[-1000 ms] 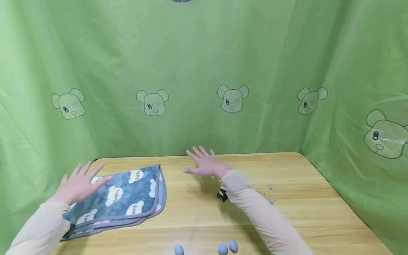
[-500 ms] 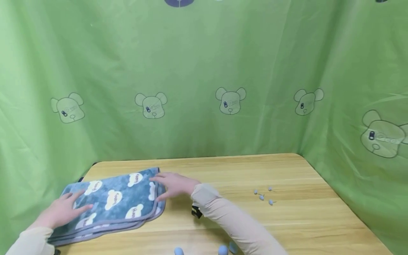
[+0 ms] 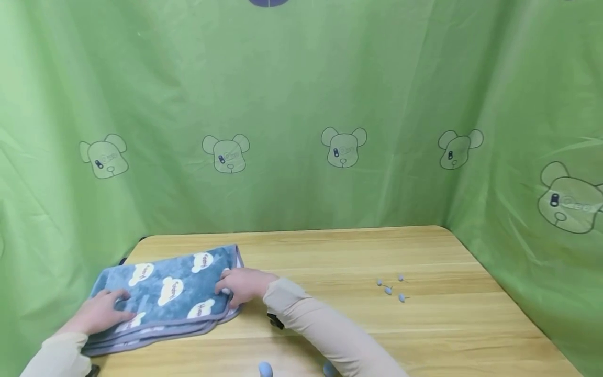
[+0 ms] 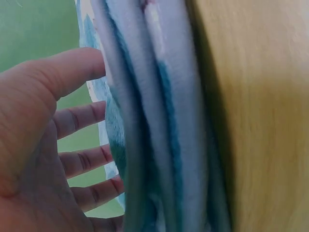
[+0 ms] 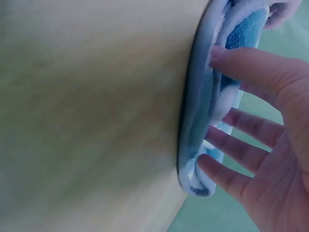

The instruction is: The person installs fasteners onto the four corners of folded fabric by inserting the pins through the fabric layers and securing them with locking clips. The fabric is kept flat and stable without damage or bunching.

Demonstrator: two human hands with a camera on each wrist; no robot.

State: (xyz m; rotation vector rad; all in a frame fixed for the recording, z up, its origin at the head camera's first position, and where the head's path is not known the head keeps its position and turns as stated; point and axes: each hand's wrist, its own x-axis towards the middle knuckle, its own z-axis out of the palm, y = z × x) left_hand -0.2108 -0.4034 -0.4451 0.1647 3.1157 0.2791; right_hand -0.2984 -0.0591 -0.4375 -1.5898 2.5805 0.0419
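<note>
A folded blue fleece blanket (image 3: 183, 306) with white cloud shapes and grey edging lies on the left of the wooden table in the head view. My left hand (image 3: 98, 315) rests its fingertips on the blanket's near left part. In the left wrist view its thumb and fingers are spread, touching the top layer beside the stacked grey edges (image 4: 140, 111). At the blanket's right end, my right hand (image 3: 247, 287) touches the top and edge with spread, slightly bent fingers. The right wrist view has the right thumb (image 5: 251, 67) on the grey edging (image 5: 195, 96).
Several small blue pieces with thin stems, one of them a blue piece (image 3: 402, 298), lie on the right of the table (image 3: 452, 314). Rounded blue objects, including a blue knob (image 3: 265, 369), show at the bottom edge. A green curtain (image 3: 282, 199) encloses the back and sides.
Both hands have come down onto the blanket. The right hand moved left from over the table's middle to the blanket's right end. The blanket has stayed nearly in place.
</note>
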